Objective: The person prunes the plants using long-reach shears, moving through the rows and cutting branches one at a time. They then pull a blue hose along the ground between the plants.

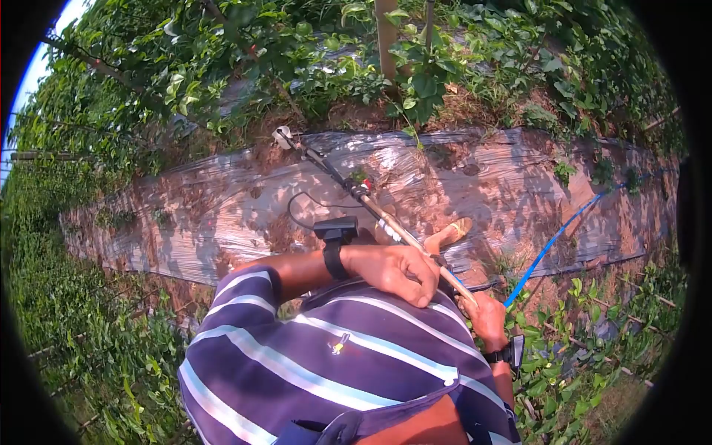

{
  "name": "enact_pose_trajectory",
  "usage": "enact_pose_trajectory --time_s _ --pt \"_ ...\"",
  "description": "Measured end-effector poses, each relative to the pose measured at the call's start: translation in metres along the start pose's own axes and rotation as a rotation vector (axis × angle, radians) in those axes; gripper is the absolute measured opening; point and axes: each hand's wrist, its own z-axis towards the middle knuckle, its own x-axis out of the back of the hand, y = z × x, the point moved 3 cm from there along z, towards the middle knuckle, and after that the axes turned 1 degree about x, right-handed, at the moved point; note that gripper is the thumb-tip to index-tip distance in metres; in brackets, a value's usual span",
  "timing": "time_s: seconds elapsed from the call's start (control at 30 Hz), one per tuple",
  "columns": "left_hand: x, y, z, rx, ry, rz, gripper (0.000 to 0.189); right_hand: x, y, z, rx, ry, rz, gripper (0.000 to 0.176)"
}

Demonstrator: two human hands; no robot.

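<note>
While the right hand (pixel 487 319) grasps the pole (pixel 380 210) near its end, the left hand (pixel 399 273) curls just beside it, its hold unclear; the pole slants over plastic sheeting (pixel 512 178); a firm grip, clear of the blue hose (pixel 546 251), should steady it

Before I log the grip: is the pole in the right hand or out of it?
In it: the right hand is closed around the near end of the pole, which slants away over the plastic sheeting.
</note>
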Motion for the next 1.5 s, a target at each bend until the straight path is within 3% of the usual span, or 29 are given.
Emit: enact_pose_trajectory --time_s 0.07,0.17,0.27,0.5,0.53,0.57,0.6,0.7,0.73,0.77,0.83,0.97,1.03,1.1,1.13,1.2,1.27,1.3,1.5 --pt "0.004 0.007 -0.008 0.052 -0.105 0.002 0.016 -0.002 0.001 0.000 0.000 0.004 -0.001 0.030" --pt "0.011 0.005 -0.012 0.178 -0.082 -0.065 0.019 0.000 0.002 -0.002 -0.014 0.006 -0.004 0.031" --pt "0.004 0.008 0.001 0.060 -0.075 0.015 0.025 0.003 0.002 -0.001 -0.017 -0.013 -0.054 0.032" --pt "0.024 0.012 -0.011 0.211 -0.130 -0.057 0.023 0.017 -0.001 -0.006 -0.021 0.013 0.030 0.033" --pt "0.029 0.004 -0.017 0.309 -0.024 -0.146 0.035 0.012 0.003 -0.008 -0.010 0.028 0.051 0.033" --pt "0.051 -0.044 -0.043 0.389 0.060 -0.248 0.035 0.011 0.004 -0.009 0.007 0.042 0.069 0.033" --pt "0.056 -0.054 -0.038 0.325 0.207 -0.415 0.032 0.014 0.003 -0.010 -0.030 0.073 0.063 0.033" --pt "0.123 -0.193 -0.110 0.565 0.829 -0.431 0.026 0.017 -0.001 -0.010 -0.054 0.025 0.053 0.033" --pt "0.135 -0.225 -0.144 0.781 1.004 -0.403 0.025 0.016 -0.002 -0.010 -0.033 0.024 0.066 0.033" --pt "0.179 -0.329 -0.207 0.908 0.945 -0.530 0.038 0.016 -0.005 -0.010 -0.012 0.017 0.083 0.034" --pt "0.166 -0.324 -0.211 1.038 1.265 -0.652 0.052 0.028 -0.015 -0.008 -0.043 0.003 0.073 0.035" --pt "0.177 -0.351 -0.203 0.891 1.313 -0.857 0.059 0.038 -0.030 -0.005 -0.057 -0.046 0.079 0.036" --pt "0.187 -0.353 -0.174 0.363 1.060 -1.081 0.073 0.044 -0.046 -0.004 -0.055 -0.093 0.092 0.038" --pt "0.208 -0.380 -0.168 0.214 1.514 -1.144 0.058 0.053 -0.059 -0.003 -0.068 -0.086 0.091 0.040" --pt "0.200 -0.361 -0.159 0.177 1.580 -1.168 0.043 0.057 -0.063 0.000 -0.128 -0.209 0.139 0.041" --pt "0.193 -0.351 -0.153 -0.004 1.611 -1.195 0.030 0.064 -0.073 0.005 -0.074 -0.173 0.064 0.041" --pt "0.187 -0.346 -0.153 -0.074 1.472 -1.191 0.018 0.059 -0.074 0.015 -0.201 -0.316 0.037 0.038" --pt "0.182 -0.338 -0.147 -0.091 1.564 -1.293 0.014 0.053 -0.069 0.016 -0.199 -0.297 0.068 0.037" --pt "0.189 -0.389 -0.137 0.249 1.658 -1.155 0.012 0.017 0.005 0.009 -0.189 -0.243 0.385 0.036"
